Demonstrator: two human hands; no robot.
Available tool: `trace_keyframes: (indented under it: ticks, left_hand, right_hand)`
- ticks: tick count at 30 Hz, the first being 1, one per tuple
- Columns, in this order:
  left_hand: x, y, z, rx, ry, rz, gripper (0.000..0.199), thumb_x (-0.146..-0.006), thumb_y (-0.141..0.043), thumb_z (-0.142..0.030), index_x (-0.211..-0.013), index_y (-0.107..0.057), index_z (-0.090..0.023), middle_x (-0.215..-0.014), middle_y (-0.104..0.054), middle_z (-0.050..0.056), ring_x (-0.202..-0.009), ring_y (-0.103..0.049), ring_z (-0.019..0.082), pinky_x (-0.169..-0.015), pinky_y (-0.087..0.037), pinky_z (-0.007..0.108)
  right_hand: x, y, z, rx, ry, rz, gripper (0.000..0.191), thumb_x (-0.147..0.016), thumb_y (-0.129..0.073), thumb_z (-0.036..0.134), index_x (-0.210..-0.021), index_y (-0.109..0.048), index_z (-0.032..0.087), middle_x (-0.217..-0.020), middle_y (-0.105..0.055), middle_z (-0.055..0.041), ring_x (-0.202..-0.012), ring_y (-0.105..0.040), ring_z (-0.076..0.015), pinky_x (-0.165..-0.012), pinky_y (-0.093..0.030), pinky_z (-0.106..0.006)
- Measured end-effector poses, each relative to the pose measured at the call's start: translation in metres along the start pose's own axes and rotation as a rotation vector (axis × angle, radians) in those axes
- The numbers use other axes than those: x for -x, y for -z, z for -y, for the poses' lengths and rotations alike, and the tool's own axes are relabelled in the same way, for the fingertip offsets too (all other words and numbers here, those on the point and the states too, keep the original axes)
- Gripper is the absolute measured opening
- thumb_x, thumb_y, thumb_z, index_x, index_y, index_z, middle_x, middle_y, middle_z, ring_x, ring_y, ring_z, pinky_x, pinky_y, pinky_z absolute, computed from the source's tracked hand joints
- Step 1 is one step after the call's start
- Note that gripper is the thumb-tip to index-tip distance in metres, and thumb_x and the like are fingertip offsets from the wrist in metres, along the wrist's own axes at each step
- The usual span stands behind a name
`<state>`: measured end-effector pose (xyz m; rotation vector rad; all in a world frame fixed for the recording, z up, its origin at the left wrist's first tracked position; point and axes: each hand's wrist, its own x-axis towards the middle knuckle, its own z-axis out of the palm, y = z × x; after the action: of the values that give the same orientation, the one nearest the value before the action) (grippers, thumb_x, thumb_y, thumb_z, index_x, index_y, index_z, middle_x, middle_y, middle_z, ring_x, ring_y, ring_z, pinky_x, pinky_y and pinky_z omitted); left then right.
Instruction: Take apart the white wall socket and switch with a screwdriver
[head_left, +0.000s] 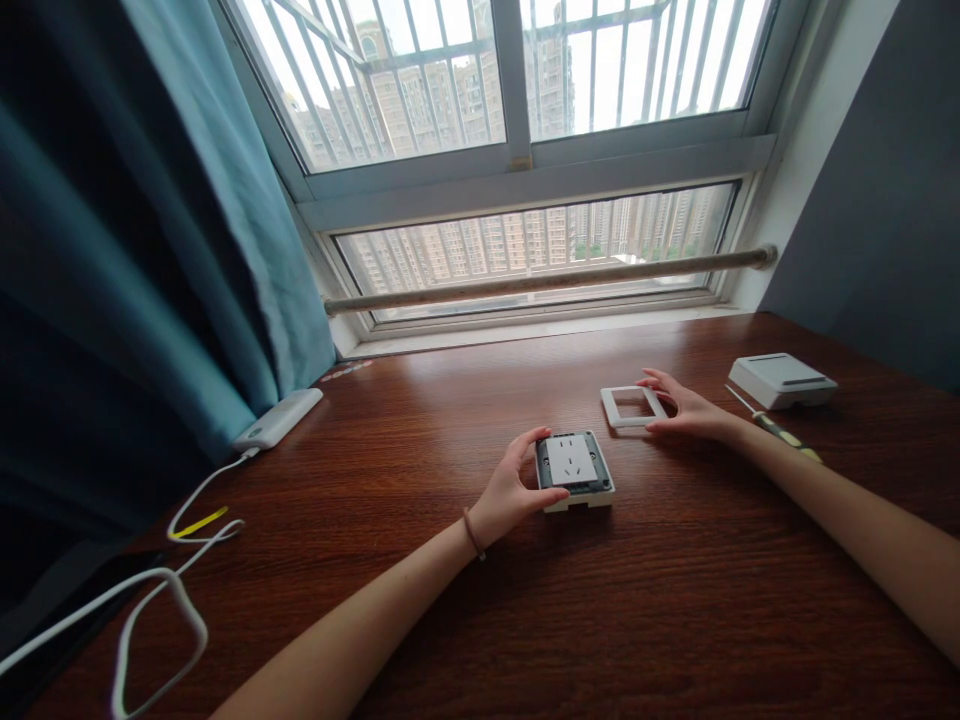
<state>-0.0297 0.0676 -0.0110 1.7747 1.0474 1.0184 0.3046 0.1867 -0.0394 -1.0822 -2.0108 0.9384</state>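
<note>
A wall socket [571, 460] with a white face and dark inner frame sits in a white box on the wooden table. My left hand [517, 475] grips it from the left, thumb at the near edge and fingers at the far edge. Farther back and to the right is a white square cover frame [611, 408] with an open middle. My right hand [675, 405] holds this frame by its right side, between thumb and fingers. The frame is apart from the socket, at or just above the tabletop; which of these I cannot tell.
Right of my right hand lie a screwdriver [784, 435] and a white box with a switch plate [784, 378]. On the left are a white power strip [281, 420], its looped cable [191, 600] and a yellow strip [201, 523]. A blue curtain [225, 200] hangs beside the window.
</note>
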Motion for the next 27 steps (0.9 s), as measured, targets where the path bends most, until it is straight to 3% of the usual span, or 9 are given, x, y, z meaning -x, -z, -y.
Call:
trace_keyframes:
  ticks: [7,17,27]
  left_hand:
    - [-0.0003,-0.0006,0.0026,0.049,0.012,0.006,0.073,-0.059,-0.076,-0.026,-0.124,-0.044,-0.020,-0.132,-0.043,0.011,-0.124,-0.038,0.028,-0.109,-0.022,0.044]
    - [-0.0004,-0.0056,0.0040,0.319,0.075,0.082,0.078,-0.060,-0.075,-0.021,-0.127,-0.036,-0.019,-0.121,-0.052,0.011,-0.113,-0.050,0.026,-0.098,-0.039,0.040]
    - [-0.0007,-0.0054,0.0007,0.300,0.081,0.073,0.076,-0.059,-0.076,-0.021,-0.125,-0.038,-0.019,-0.121,-0.051,0.010,-0.116,-0.047,0.027,-0.100,-0.037,0.039]
  right_hand:
    - [0.0001,0.0010,-0.0068,-0.011,-0.021,0.018,0.099,-0.060,-0.074,0.036,-0.138,-0.014,0.026,-0.136,-0.037,-0.0116,-0.126,-0.036,-0.0289,-0.107,-0.025,-0.046]
    - [0.0005,0.0035,-0.0028,0.095,-0.034,0.039,0.098,-0.062,-0.073,0.037,-0.139,-0.014,0.024,-0.137,-0.038,-0.0111,-0.124,-0.038,-0.0301,-0.106,-0.027,-0.044]
    - [-0.0019,0.0037,-0.0050,0.144,-0.050,0.072,0.094,-0.061,-0.072,0.037,-0.137,-0.020,0.020,-0.138,-0.036,-0.0128,-0.126,-0.035,-0.0304,-0.108,-0.024,-0.042]
